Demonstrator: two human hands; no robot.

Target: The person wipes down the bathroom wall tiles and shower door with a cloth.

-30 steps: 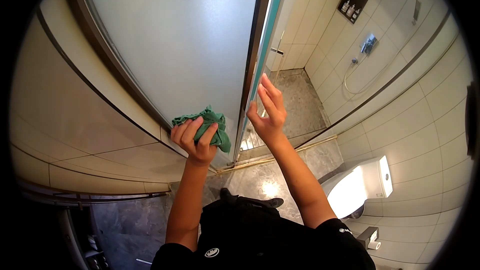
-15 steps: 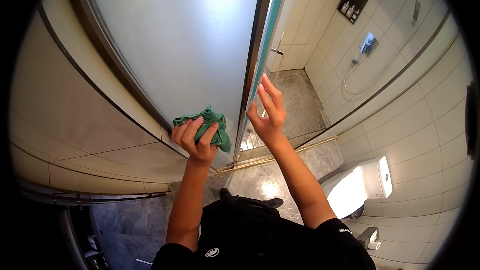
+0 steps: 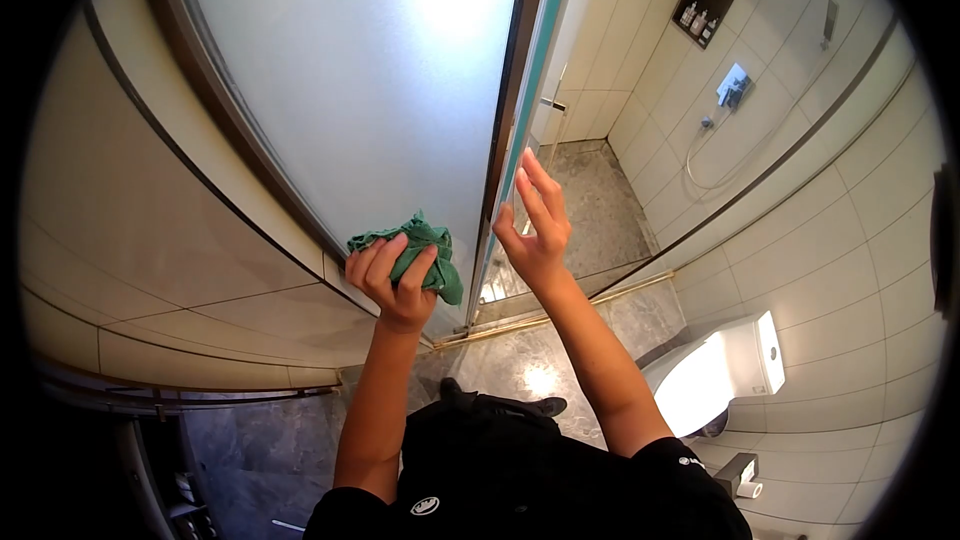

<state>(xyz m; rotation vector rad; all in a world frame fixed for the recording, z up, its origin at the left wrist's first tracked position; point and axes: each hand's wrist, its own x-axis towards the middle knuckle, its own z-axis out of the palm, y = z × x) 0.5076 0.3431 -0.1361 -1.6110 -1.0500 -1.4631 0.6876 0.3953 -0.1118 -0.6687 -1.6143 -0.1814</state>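
My left hand point(image 3: 390, 283) is closed around a crumpled green cloth point(image 3: 432, 248), held at the lower part of a frosted glass panel point(image 3: 350, 90). Whether the cloth presses on the glass cannot be made out for certain. My right hand point(image 3: 538, 220) is raised beside the panel's dark frame edge point(image 3: 512, 90), its fingers stretched out and apart with nothing between them. Its fingertips are close to the greenish edge of a clear glass door point(image 3: 540, 60); I cannot tell if they touch it.
Beyond the glass lies a tiled shower with a hand shower point(image 3: 830, 20), a hose and a wall niche point(image 3: 707, 0) holding several bottles. A white toilet point(image 3: 745, 355) stands at the right, with a toilet paper holder point(image 3: 738, 472) below it. Tiled wall point(image 3: 150, 210) borders the left.
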